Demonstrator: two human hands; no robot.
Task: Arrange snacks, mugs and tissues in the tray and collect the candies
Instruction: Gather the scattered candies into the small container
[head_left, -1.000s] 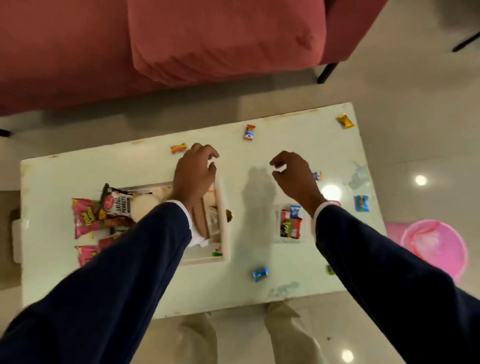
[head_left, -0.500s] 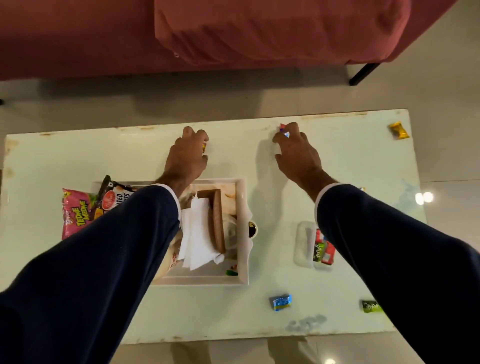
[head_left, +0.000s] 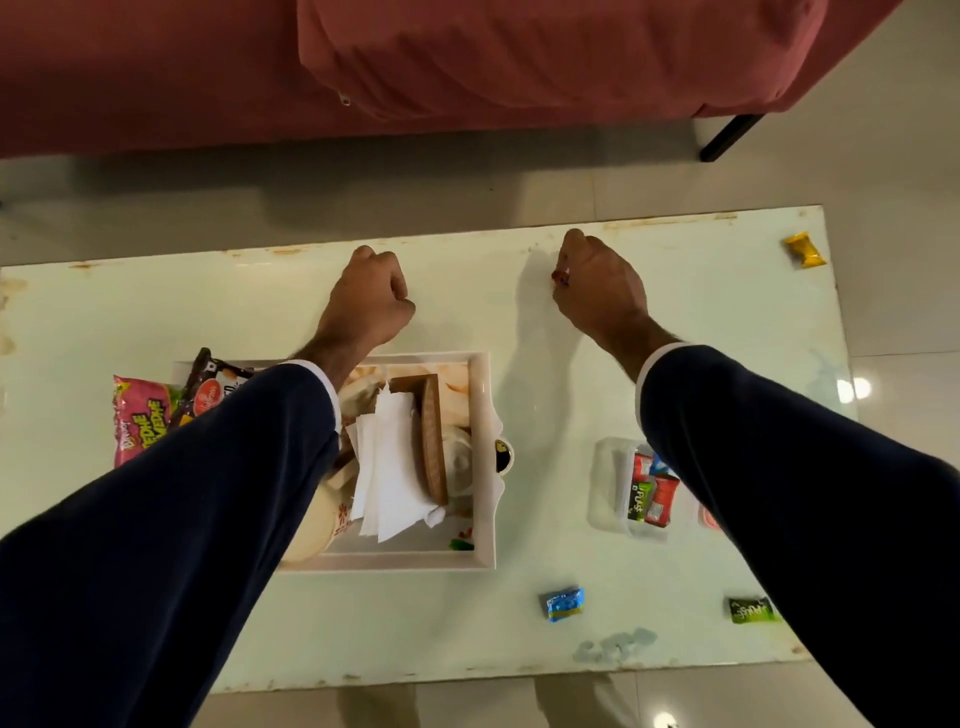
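Three candies remain loose around the tray — yellow, blue, green. My right hand pinches one; left hand fisted, contents hidden. Tissues already trayed.

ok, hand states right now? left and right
Left hand: fingers curled tight; whether it holds anything cannot be told.
Right hand: closed on a small candy, a red bit showing at the fingers.

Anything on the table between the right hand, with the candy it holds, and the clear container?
Nothing visible. Bare table lies between the right hand, pinching a candy, and the clear container; the sleeve hides the container's right part.
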